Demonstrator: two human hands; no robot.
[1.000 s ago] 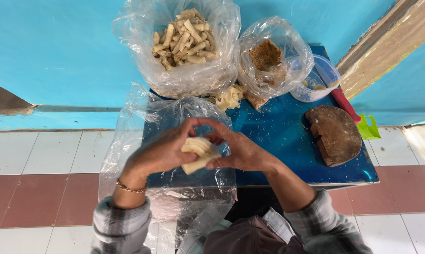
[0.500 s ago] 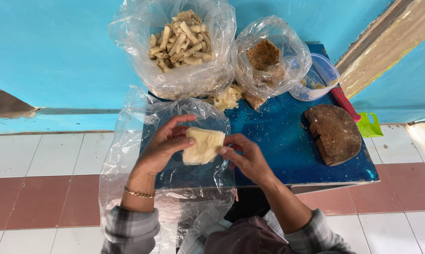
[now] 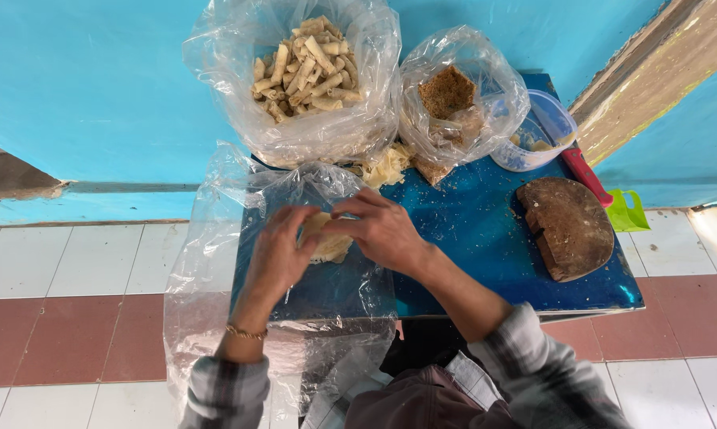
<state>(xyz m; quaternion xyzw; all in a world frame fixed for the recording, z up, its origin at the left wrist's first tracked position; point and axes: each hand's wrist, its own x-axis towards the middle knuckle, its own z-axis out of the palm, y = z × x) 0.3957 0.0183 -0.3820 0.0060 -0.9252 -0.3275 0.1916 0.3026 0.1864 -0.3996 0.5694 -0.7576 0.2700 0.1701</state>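
Both hands met over a pale wrapper sheet point(image 3: 330, 242) lying on the blue tabletop point(image 3: 485, 238), near its left half. Left hand point(image 3: 279, 254) came in from below, wrist bent, fingers curled down onto the wrapper's left edge, pinching it. Right hand point(image 3: 382, 230) reached across from the right, forearm angled up from the lower right, fingers arched over the wrapper's top and closed on it. Both hands gripped the wrapper; most of it sat hidden under the fingers. A thin gold bracelet point(image 3: 245, 332) circled the left wrist; grey plaid sleeves point(image 3: 533, 373) covered both forearms.

Wrapper looked soft, thin, cream-coloured, slightly crumpled. Under it lay a clear plastic sheet point(image 3: 207, 278), wrinkled and glossy, draped off the tabletop's left and front edges. Behind the wrapper stood a big clear bag point(image 3: 215, 56) full of tan rolled sticks point(image 3: 303, 71), short and tube-shaped. Right of that bag, a smaller clear bag point(image 3: 493, 87) held a brown crumbly block point(image 3: 446, 91). Between the bags, a small heap of pale flaky scraps point(image 3: 386, 167). Further right of the wrapper, a clear plastic tub point(image 3: 545, 119) and a red-handled tool point(image 3: 585, 175), touching a dark brown, rough, rounded slab point(image 3: 569, 226). Tabletop surface was glossy blue, dusted with crumbs.
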